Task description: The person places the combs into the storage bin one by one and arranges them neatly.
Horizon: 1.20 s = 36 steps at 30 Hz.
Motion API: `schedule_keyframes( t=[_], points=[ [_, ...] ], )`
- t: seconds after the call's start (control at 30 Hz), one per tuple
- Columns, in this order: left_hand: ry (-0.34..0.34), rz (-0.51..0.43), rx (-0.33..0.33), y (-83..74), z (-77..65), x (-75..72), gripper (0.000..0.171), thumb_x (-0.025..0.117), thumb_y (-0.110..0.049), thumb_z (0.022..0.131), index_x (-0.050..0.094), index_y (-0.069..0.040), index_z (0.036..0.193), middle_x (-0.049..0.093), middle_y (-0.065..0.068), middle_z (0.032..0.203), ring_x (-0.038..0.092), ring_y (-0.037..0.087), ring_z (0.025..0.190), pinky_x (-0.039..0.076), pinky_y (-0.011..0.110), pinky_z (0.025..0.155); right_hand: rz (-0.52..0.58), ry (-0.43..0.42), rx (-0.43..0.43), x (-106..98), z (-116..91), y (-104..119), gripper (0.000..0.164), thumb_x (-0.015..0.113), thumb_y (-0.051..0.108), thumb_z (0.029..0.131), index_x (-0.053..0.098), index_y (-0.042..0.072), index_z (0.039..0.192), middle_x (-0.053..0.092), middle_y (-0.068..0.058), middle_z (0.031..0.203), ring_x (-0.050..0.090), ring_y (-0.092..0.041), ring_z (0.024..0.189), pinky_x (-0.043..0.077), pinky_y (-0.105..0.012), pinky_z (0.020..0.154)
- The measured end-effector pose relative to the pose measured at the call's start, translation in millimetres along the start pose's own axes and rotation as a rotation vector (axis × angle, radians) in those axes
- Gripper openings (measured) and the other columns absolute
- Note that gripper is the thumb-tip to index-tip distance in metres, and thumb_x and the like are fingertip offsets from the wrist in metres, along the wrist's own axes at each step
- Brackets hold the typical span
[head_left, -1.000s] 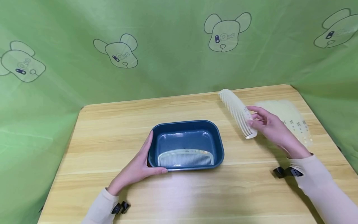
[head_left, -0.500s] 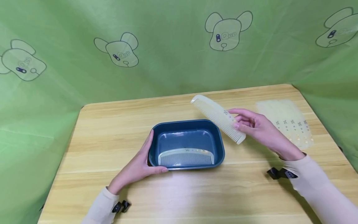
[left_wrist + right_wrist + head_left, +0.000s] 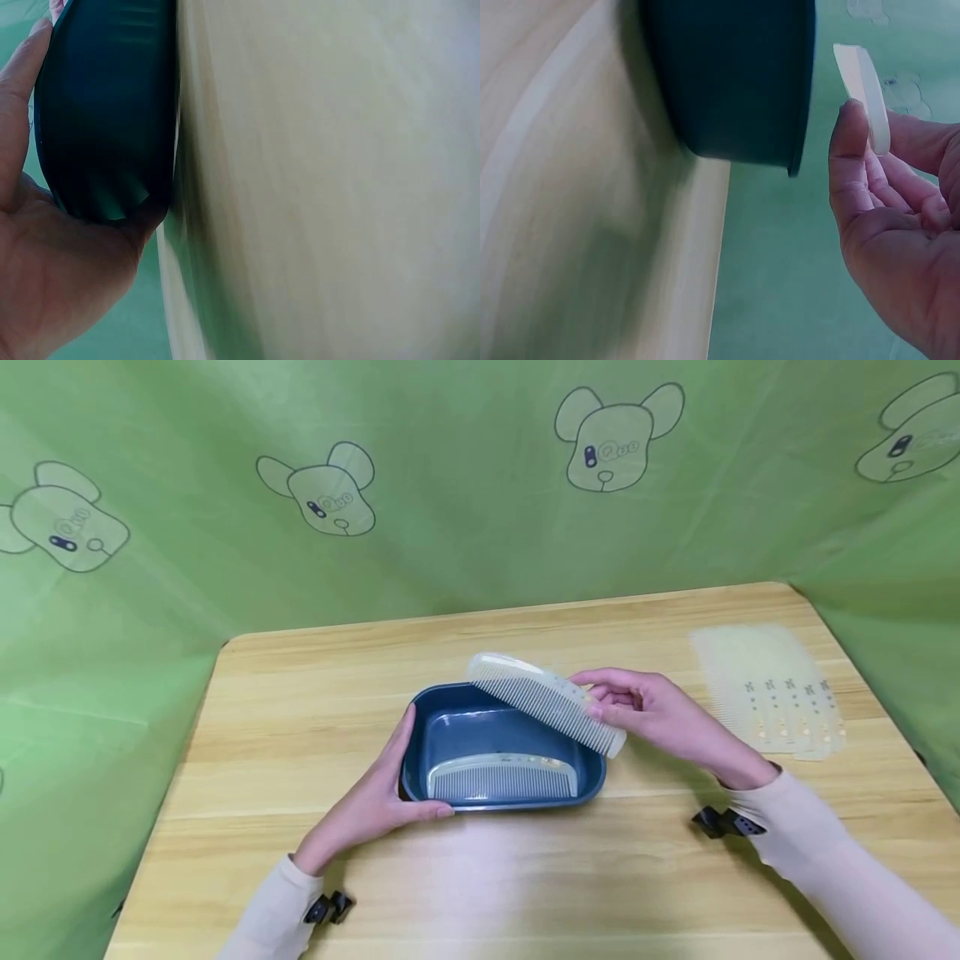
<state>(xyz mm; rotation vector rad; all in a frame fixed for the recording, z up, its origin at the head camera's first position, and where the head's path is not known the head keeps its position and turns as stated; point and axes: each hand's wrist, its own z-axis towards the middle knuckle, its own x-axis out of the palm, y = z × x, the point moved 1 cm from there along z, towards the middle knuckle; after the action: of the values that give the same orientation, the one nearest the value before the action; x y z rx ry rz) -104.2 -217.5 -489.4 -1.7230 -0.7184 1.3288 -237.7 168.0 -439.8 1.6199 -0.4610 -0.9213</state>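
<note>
A dark blue plastic box (image 3: 480,735) sits on the table, open at the top. My left hand (image 3: 375,793) holds its near left corner, thumb along the front wall and fingers along the left side; in the left wrist view the hand (image 3: 67,262) spans that end. One pale comb (image 3: 502,779) lies in the box along the front wall, teeth toward me. My right hand (image 3: 641,710) pinches a second pale comb (image 3: 547,697) between thumb and fingers, tilted over the box's back right part. The right wrist view shows this comb (image 3: 866,97) end-on, above the rim.
Several more pale combs (image 3: 765,685) lie overlapping in a fan at the table's right side. The wooden table (image 3: 525,885) ends at a green curtain (image 3: 465,552) printed with bear heads, behind and at both sides.
My right hand has carried its comb leftward from near the fanned combs to over the box, and the comb has turned flatter. The left hand and the box stay in place.
</note>
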Motion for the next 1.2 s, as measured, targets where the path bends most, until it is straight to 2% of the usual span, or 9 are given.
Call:
schedule_keyframes(
  t=[0.13, 0.43, 0.7, 0.8, 0.93, 1.1, 1.2],
  points=[
    [-0.002, 0.005, 0.001, 0.0, 0.3, -0.7, 0.141, 0.098, -0.041, 0.084, -0.008, -0.031, 0.176, -0.005, -0.005, 0.181, 0.005, 0.027, 0.165, 0.017, 0.061, 0.128, -0.020, 0.038, 0.008, 8, 4, 2, 0.039, 0.071, 0.007, 0.108, 0.068, 0.006, 0.147, 0.073, -0.011, 0.110, 0.070, -0.020, 0.099, 0.060, -0.025, 0.086],
    [0.002, 0.010, 0.002, -1.7, 0.9, -1.3, 0.141, 0.098, -0.041, 0.084, -0.008, -0.029, 0.176, -0.006, -0.005, 0.181, 0.003, 0.024, 0.165, 0.014, 0.058, 0.129, -0.107, 0.109, -0.028, 24, 14, 8, 0.034, 0.072, 0.003, 0.106, 0.074, 0.007, 0.139, 0.075, -0.003, 0.103, 0.066, -0.020, 0.089, 0.055, -0.025, 0.072],
    [0.002, 0.002, 0.010, -0.5, 2.0, -0.7, 0.140, 0.098, -0.038, 0.085, -0.008, -0.029, 0.176, -0.006, -0.001, 0.182, 0.003, 0.024, 0.165, 0.014, 0.060, 0.129, -0.155, 0.207, -0.061, 40, 23, 10, 0.030, 0.071, 0.002, 0.106, 0.074, 0.002, 0.136, 0.075, 0.000, 0.104, 0.068, -0.019, 0.094, 0.057, -0.026, 0.076],
    [0.002, 0.001, 0.005, 0.7, 1.6, -0.7, 0.140, 0.098, -0.039, 0.085, -0.008, -0.029, 0.176, -0.007, -0.003, 0.182, 0.003, 0.025, 0.165, 0.014, 0.060, 0.128, -0.186, 0.243, -0.064, 46, 26, 11, 0.027, 0.071, 0.006, 0.107, 0.075, 0.004, 0.134, 0.074, 0.004, 0.100, 0.065, -0.017, 0.086, 0.055, -0.026, 0.072],
    [0.001, -0.006, -0.005, 1.2, 0.7, -0.9, 0.141, 0.098, -0.040, 0.084, -0.008, -0.030, 0.176, -0.006, -0.002, 0.182, 0.004, 0.026, 0.165, 0.015, 0.062, 0.128, -0.226, 0.287, -0.058, 52, 30, 11, 0.024, 0.070, 0.008, 0.108, 0.077, 0.010, 0.131, 0.071, 0.006, 0.094, 0.053, -0.013, 0.071, 0.046, -0.025, 0.062],
    [0.002, -0.007, -0.008, 0.1, 1.4, -0.2, 0.140, 0.098, -0.038, 0.085, -0.008, -0.033, 0.176, -0.006, -0.005, 0.182, 0.004, 0.025, 0.165, 0.016, 0.062, 0.128, -0.251, 0.321, -0.071, 54, 31, 12, 0.022, 0.069, 0.008, 0.109, 0.077, 0.010, 0.129, 0.074, 0.006, 0.102, 0.055, -0.012, 0.074, 0.050, -0.027, 0.065],
    [0.003, -0.008, -0.010, 0.0, 1.0, -0.3, 0.140, 0.098, -0.037, 0.085, -0.008, -0.033, 0.176, -0.006, -0.008, 0.181, 0.004, 0.024, 0.166, 0.016, 0.061, 0.128, -0.282, 0.343, -0.094, 55, 32, 13, 0.022, 0.068, 0.007, 0.109, 0.077, 0.008, 0.129, 0.072, 0.006, 0.098, 0.057, -0.011, 0.077, 0.052, -0.028, 0.068]
  ],
)
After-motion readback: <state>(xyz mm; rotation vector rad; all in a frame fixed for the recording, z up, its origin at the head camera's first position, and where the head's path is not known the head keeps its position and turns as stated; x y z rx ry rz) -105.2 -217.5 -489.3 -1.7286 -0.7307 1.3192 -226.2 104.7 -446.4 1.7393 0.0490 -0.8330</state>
